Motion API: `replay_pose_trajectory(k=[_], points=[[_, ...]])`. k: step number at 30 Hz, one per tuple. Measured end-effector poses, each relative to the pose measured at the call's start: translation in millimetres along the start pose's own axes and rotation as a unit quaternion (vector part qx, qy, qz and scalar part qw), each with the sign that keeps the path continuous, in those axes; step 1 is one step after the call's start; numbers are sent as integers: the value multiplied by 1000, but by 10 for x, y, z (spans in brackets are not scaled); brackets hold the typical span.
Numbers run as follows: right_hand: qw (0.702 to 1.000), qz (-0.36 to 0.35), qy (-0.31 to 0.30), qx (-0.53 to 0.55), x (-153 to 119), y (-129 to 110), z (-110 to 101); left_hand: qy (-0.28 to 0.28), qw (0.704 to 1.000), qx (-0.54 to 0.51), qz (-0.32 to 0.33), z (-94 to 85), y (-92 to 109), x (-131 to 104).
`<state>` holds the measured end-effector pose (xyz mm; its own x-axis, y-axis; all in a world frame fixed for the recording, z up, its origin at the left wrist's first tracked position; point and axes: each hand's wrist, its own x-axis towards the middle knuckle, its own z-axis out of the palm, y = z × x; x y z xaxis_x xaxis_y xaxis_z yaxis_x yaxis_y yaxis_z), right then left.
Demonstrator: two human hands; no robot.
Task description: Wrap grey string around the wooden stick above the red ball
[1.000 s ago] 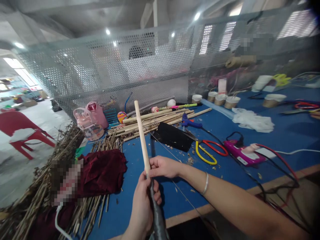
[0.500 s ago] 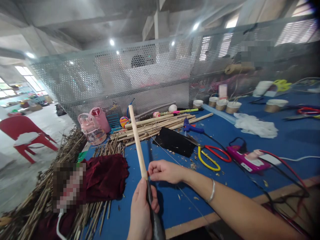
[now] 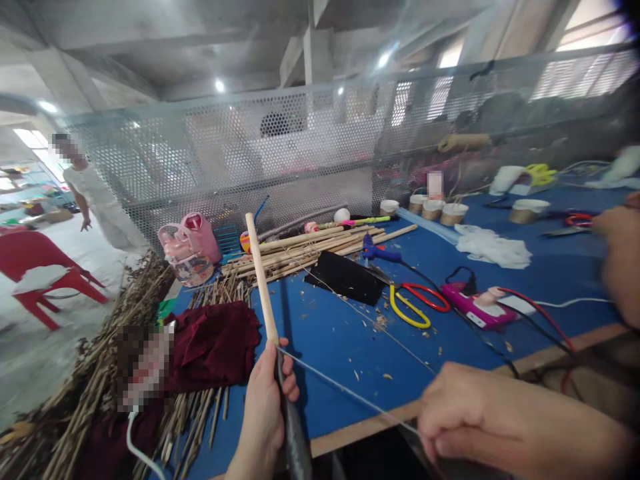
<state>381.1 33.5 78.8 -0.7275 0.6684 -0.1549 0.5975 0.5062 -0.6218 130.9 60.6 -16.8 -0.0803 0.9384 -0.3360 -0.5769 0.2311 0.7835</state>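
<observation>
My left hand (image 3: pixel 267 397) is closed around a stick at the point where its pale, bare wooden upper part (image 3: pixel 261 280) meets a dark grey lower part (image 3: pixel 296 437). The stick stands tilted above the blue table (image 3: pixel 345 367). A thin pale string (image 3: pixel 345 389) runs taut from the stick beside my left fingers down to my right hand (image 3: pixel 465 413). That hand is closed on the string near the table's front edge. A second stretch of string (image 3: pixel 370 313) crosses the table behind and reaches toward my right hand.
Pale wooden sticks (image 3: pixel 325 243), a black cloth (image 3: pixel 345 277), scissors (image 3: pixel 410 310) and a blue glue gun (image 3: pixel 377 250) lie beyond. A purple power strip (image 3: pixel 480 307) with cords sits right. Maroon cloth (image 3: pixel 215 343) covers twigs at left. Another person's hand (image 3: pixel 623 233) shows at the right edge.
My right hand has moved from beside the stick toward the lower right, drawing the string out taut. A walking person has appeared at left, and another person's hand at the right edge.
</observation>
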Motion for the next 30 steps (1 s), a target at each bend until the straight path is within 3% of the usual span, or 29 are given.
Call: replay_pose_trajectory(k=[3, 6, 14, 18, 23, 30], points=[[991, 76, 100, -37, -126, 141, 70, -11, 1000, 12, 1, -12, 14, -10], [964, 130, 225, -60, 13, 246, 148, -24, 999, 31, 4, 16, 23, -45], [970, 8, 197, 142, 976, 126, 553, -31, 997, 68, 3, 69, -3, -126], [967, -5, 157, 200, 1201, 57, 699, -25, 997, 79, 12, 32, 20, -103], [954, 61, 212, 205, 978, 57, 629, -25, 998, 59, -8, -40, 62, -69], [932, 148, 209, 256, 373, 354, 638, -23, 999, 45, 1, -60, 69, -95]])
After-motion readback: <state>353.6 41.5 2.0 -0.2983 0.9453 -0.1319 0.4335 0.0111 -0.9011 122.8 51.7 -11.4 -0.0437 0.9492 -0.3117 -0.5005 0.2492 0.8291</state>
